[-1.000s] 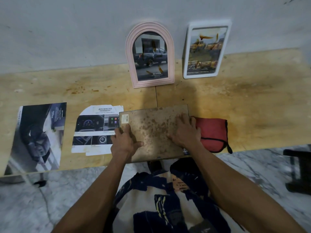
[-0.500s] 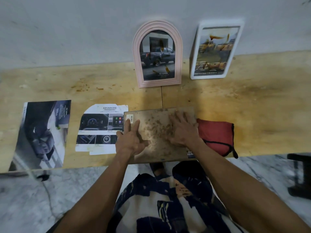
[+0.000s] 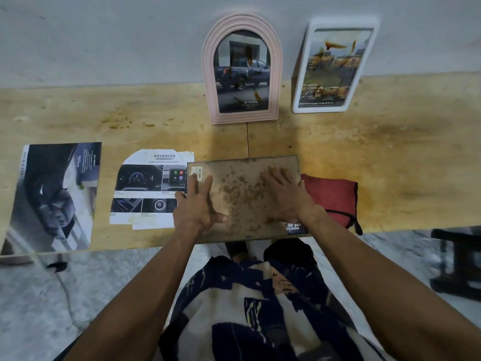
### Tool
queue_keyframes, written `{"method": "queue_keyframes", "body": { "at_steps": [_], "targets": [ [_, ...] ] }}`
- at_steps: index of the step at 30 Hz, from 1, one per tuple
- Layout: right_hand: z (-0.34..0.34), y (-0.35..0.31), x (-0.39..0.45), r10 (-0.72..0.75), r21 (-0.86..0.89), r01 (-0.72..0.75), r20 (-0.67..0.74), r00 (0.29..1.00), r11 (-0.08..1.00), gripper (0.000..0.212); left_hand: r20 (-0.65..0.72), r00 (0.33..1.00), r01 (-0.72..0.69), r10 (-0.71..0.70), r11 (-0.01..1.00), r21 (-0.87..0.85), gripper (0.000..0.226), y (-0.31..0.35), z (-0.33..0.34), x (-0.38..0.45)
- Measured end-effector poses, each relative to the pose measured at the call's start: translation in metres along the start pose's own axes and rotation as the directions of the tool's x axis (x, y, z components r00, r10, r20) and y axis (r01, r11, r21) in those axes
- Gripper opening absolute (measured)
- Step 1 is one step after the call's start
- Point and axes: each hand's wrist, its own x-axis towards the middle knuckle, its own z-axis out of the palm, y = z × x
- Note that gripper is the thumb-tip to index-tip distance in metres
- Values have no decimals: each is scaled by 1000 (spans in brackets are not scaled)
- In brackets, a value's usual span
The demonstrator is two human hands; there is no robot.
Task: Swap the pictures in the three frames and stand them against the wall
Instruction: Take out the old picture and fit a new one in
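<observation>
Arched pink frame's picture [image 3: 243, 71] — "TOYOTA"; cut-out leaflet [image 3: 148, 186] — "ADVANCED"

A single head-worn camera looks steeply down from close above the stained wooden tabletop [image 3: 390, 157], grey wall [image 3: 104, 40] at twelve o'clock.

A plain room in a home, by the look of it: a stained plywood tabletop [image 3: 377, 152] pushed against a bare grey wall [image 3: 104, 43], with marble-patterned floor tiles [image 3: 39, 295] below the tabletop's near edge.
</observation>
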Motion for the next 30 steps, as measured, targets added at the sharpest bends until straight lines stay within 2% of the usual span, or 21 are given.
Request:
{"method": "queue_keyframes", "body": {
  "at_steps": [3, 5, 9, 13, 16, 18, 20, 23, 25, 27, 30],
  "targets": [
    [17, 15, -20, -11, -26, 10, -41, 999, 1000, 111, -29, 1000, 0, -1, 1000, -10, 116, -1, 3, 0],
    [28, 22, -27, 2, 16, 0, -92, 996, 1000, 105, -68, 998, -11, 11, 1000, -8, 109, -1, 5, -1],
    [27, 21, -28, 17, 5, -16, -40, 999, 1000, 103, -98, 995, -33, 34, 999, 13, 91, -5, 6, -7],
    [29, 19, -27, 43, -72, -46, -39, 998, 996, 103, -22, 999, -41, 40, 998, -54, 107, -20, 4, -7],
    [27, 13, -29, 56, -47, -58, -31, 998, 997, 103, -88, 996, -1, -12, 989, -145, 111, -23, 9, -13],
    [29, 10, -30, 91, 25, -91, -37, 995, 996, 101, -148, 987, 22, -55, 975, -219, 111, -19, 13, -18],
    [36, 9, -32, 159, 125, -144, -117, 980, 982, 90, -176, 976, 77, -129, 959, -272, 105, -18, 16, -22],
    [49, 12, -38, 369, 327, -269, -298, 880, 906, 64, -155, 960, 177, -235, 932, -316, 88, -26, 25, -28],
    [52, 14, -43, 492, 496, -312, -287, 822, 810, 59, -149, 952, 203, -267, 916, -347, 84, -32, 31, -33],
    [49, 14, -46, 537, 609, -302, -245, 807, 733, 62, -148, 950, 198, -275, 898, -393, 82, -34, 35, -35],
    [40, 12, -51, 512, 597, -278, -264, 817, 752, 53, -150, 938, 206, -312, 852, -481, 71, -29, 35, -36]
  ]
}}
